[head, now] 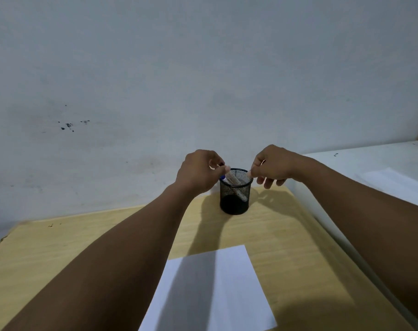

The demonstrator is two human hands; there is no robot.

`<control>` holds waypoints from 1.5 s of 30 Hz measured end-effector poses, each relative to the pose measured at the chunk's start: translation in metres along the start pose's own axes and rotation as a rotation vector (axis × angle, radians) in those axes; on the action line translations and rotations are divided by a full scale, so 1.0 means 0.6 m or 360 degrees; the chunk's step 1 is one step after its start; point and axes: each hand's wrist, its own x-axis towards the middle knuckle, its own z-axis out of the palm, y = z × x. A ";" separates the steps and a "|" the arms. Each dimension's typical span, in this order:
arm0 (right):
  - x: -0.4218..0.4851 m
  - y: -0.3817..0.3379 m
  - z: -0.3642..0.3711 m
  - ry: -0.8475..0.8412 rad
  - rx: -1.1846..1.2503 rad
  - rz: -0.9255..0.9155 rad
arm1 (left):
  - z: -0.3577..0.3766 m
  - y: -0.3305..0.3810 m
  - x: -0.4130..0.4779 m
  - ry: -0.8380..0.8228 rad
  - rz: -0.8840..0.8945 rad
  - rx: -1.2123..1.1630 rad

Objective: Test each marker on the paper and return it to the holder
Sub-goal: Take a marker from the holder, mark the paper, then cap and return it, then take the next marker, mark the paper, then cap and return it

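Observation:
A black mesh holder [235, 199] stands at the back of the wooden table, near the wall. A marker [232, 178] with a pale barrel and a blue end leans inside it, its top sticking out over the left rim. My left hand [196, 173] is just left of the holder, with its fingertips closed on the marker's top. My right hand [272, 167] is on the other side, thumb and forefinger pinched at the holder's right rim. A white sheet of paper [227, 290] lies near the front, partly under my left forearm's shadow.
The wooden table [83, 247] ends at a pale wall behind the holder. A white, higher surface [382, 163] adjoins the table on the right, with another pale sheet lying on it. The table's left edge shows at the far left.

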 end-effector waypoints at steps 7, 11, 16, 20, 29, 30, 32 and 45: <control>0.015 -0.002 0.019 0.0037 0.0065 -0.0063 | 0.003 -0.018 -0.001 -0.0173 0.0139 0.0310; 0.017 -0.009 0.032 0.0043 0.0049 -0.0064 | 0.007 -0.019 -0.002 -0.0107 0.0178 0.0385; 0.015 -0.012 0.036 0.0047 0.0032 -0.0067 | 0.004 -0.017 -0.002 -0.0117 0.0235 0.0476; 0.009 -0.012 0.031 0.0063 0.0077 -0.0045 | -0.010 -0.014 0.002 -0.0112 0.0212 0.0363; -0.026 -0.070 0.024 0.0102 0.0104 -0.0101 | -0.099 0.033 -0.020 0.0216 0.0046 -0.0109; -0.032 -0.083 0.025 0.0108 0.0111 -0.0129 | -0.114 0.035 -0.027 0.0243 0.0012 -0.0176; -0.043 -0.111 0.033 0.0138 0.0127 -0.0205 | -0.143 0.034 -0.047 0.0286 -0.0072 -0.0343; -0.121 -0.232 0.172 -0.0164 0.0834 -0.0625 | -0.266 -0.121 -0.237 0.0325 -0.0852 -0.1540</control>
